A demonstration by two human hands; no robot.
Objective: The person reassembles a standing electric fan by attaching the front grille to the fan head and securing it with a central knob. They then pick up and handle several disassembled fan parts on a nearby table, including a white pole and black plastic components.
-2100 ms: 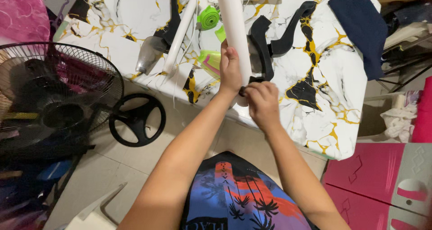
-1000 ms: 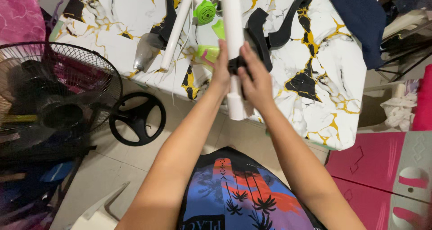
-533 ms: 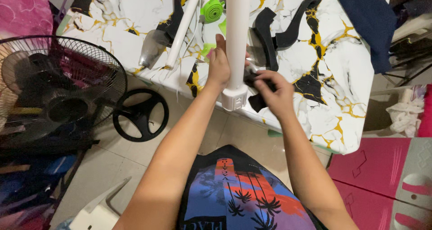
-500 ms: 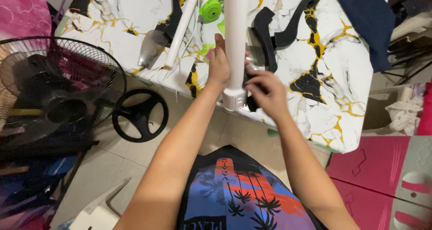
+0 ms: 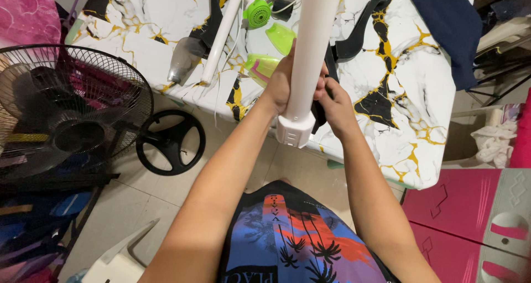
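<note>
Both hands hold the white tube (image 5: 311, 50) up over the table (image 5: 420, 95), the left hand (image 5: 281, 86) wrapped around it and the right hand (image 5: 333, 103) pressing a black cloth (image 5: 317, 116) on its low end, with wiping seemingly unfinished.

Blk fan (image 5: 72, 111) on floor left; navy cloth (image 5: 442, 28) on marble table (image 5: 409, 84).

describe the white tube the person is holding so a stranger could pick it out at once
Start at the marble-patterned table with gold and black veins. At its near edge, the left hand and right hand grip a thick white tube ending in a squarish collar. The thinner white tube to its left lies flat on the table, unheld.
</note>
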